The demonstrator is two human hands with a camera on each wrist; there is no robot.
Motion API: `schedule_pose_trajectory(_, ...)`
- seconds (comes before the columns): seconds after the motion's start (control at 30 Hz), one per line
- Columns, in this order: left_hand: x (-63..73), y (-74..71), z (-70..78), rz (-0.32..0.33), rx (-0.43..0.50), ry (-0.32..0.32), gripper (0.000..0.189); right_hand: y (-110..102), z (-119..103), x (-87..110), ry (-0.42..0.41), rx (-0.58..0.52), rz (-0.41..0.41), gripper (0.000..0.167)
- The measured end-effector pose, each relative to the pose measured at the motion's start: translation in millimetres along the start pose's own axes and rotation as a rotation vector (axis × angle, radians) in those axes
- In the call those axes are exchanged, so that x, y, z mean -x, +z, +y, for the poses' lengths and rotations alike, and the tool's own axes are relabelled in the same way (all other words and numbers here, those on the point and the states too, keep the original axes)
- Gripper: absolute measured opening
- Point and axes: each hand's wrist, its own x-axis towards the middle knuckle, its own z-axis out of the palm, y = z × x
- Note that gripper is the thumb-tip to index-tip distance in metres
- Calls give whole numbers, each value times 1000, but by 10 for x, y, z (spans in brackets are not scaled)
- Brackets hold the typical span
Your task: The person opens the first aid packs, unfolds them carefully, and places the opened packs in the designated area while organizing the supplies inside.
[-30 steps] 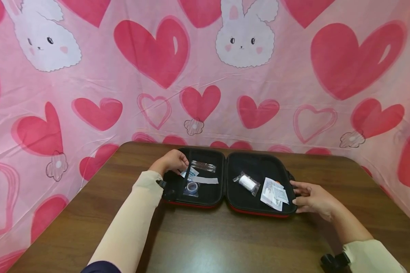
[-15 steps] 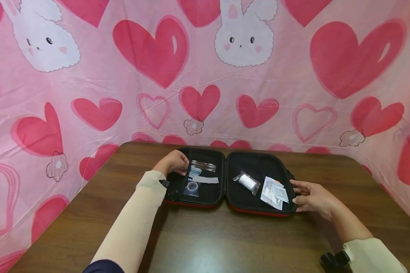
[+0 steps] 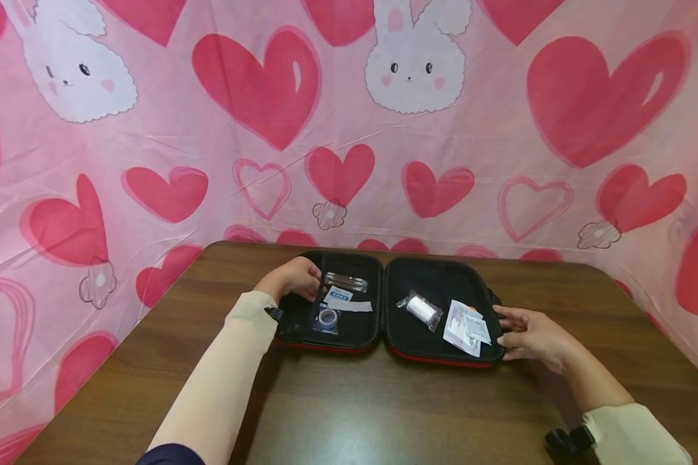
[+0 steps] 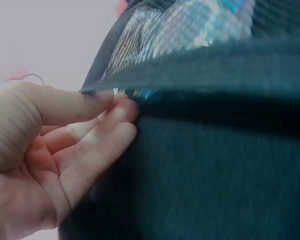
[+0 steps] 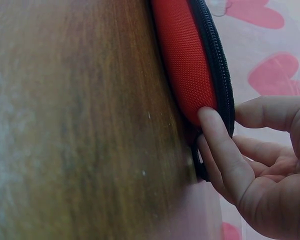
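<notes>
A black-lined zip case (image 3: 430,274) with a red shell lies unfolded on the table. My left hand (image 3: 296,278) is at its left half, pinching the edge band (image 4: 205,67) of a mesh pocket, thumb on one side and fingers on the other. Under the mesh in the head view lie a blue-and-white packet (image 3: 340,294), a white strip (image 3: 350,306), a bagged ring-shaped roll (image 3: 327,318) and a clear-wrapped bundle (image 3: 346,282). My right hand (image 3: 538,339) grips the case's right rim; the right wrist view shows fingers on the red shell (image 5: 185,55) and zipper edge.
The case's right half holds a wrapped white bandage roll (image 3: 423,311) and several white paper packets (image 3: 462,329). The brown wooden table (image 3: 349,400) reaches back to a pink cloth (image 3: 349,116) with hearts and rabbits.
Under the mesh, the blue-and-white packet has shifted right and now lies flatter, away from my left fingers. My left hand has moved only slightly; the right hand stays on the rim.
</notes>
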Motion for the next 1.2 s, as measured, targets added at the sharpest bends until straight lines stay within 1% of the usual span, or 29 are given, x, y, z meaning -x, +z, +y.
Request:
schedule_pose_trajectory(0.1, 60, -50, -3, -12, 1, 19, 19, 1, -1, 1, -2, 1, -1, 78)
schedule_pose_trajectory(0.27, 172, -145, -6, -2, -48, 68, 26, 3, -3, 4, -3, -4, -5, 78)
schedule_pose_trajectory(0.4, 259, -215, -26, 40, -110, 112, 27, 5, -11, 17, -3, -7, -7, 78)
schedule_pose_trajectory(0.5, 314, -259, -51, 89, -140, 129, 29, 13, -17, 19, -3, -10, -1, 78)
schedule_pose_trajectory(0.6, 367, -305, -70, 136, -133, 135, 31, 25, -18, 13, -1, -10, 6, 78)
schedule_pose_trajectory(0.7, 409, -356, -91, 185, -146, 153, 31, 31, -12, 14, 0, 0, 17, 77)
schedule_pose_trajectory(0.8, 437, -401, -137, 229, -176, 157, 33, 29, 3, 16, -7, 12, 25, 76)
schedule_pose_trajectory(0.97, 486, -451, -261, 266, -174, 115, 39, 45, 26, 16, -31, 21, 35, 74)
schedule_pose_trajectory(1.1, 526, -459, -349, 271, -158, 103, 46, 56, 19, 19, -31, 28, 41, 73)
schedule_pose_trajectory(1.2, 550, -448, -391, 240, -119, 105, 54, 58, 17, 20, -32, 38, 38, 73)
